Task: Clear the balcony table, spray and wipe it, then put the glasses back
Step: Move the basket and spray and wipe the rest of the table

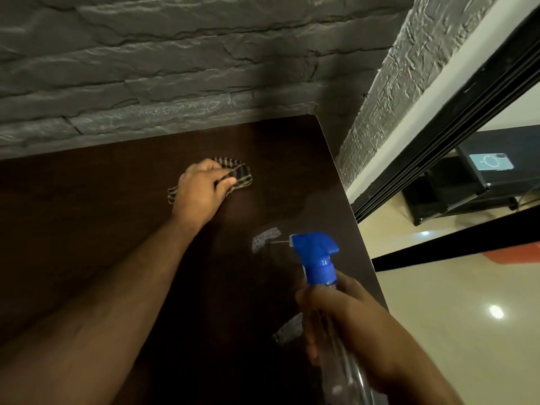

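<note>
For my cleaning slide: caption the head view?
Left hand wipes dark table with striped cloth; right hand holds spray bottle.

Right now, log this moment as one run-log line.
left hand: grips checked cloth on table | right hand: holds spray bottle | glasses: unseen

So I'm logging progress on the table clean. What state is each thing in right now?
Left hand: gripping the checked cloth, pressing it on the table.
Checked cloth: bunched, flat on the tabletop.
Right hand: wrapped around the spray bottle.
Spray bottle: held up, tilted, nozzle towards the table.
Table: no glasses in view, wet patches near the right edge.
</note>
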A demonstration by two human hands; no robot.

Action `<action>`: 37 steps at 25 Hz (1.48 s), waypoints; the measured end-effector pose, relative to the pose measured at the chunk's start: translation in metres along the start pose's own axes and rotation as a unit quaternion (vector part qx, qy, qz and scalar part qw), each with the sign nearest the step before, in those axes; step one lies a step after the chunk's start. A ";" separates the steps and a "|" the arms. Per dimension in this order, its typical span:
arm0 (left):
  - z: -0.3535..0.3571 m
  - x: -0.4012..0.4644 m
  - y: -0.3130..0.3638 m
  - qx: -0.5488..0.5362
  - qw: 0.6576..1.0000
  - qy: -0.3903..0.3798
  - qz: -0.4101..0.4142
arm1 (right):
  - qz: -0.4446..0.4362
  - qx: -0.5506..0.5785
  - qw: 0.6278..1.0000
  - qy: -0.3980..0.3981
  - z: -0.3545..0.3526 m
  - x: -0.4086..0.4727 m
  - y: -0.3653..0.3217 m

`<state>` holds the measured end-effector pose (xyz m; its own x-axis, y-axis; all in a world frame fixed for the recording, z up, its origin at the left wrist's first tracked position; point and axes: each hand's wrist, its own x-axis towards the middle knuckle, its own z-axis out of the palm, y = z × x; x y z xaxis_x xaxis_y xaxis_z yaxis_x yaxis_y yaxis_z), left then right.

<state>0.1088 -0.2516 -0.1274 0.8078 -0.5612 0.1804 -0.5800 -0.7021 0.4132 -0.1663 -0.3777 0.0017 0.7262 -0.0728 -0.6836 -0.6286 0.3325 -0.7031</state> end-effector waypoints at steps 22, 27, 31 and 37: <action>-0.009 -0.113 0.056 -0.013 0.993 -0.049 0.102 | -0.030 0.032 0.999 -0.005 -0.037 -0.016 -0.008; 0.017 0.002 0.054 0.059 0.998 -0.009 -0.031 | -0.025 0.048 0.998 0.035 -0.047 -0.020 -0.006; 0.057 0.025 0.099 0.013 1.000 -0.003 0.001 | -0.023 0.040 0.995 0.091 -0.062 -0.010 -0.009; 0.065 -0.002 0.169 0.000 0.993 -0.099 0.060 | -0.042 0.046 0.991 0.116 -0.068 -0.017 -0.009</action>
<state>0.0024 -0.3975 -0.1160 0.6959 -0.7164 0.0499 -0.6712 -0.6242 0.3999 -0.1919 -0.4436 0.0062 0.6844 -0.3140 -0.6580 -0.5338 0.3990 -0.7455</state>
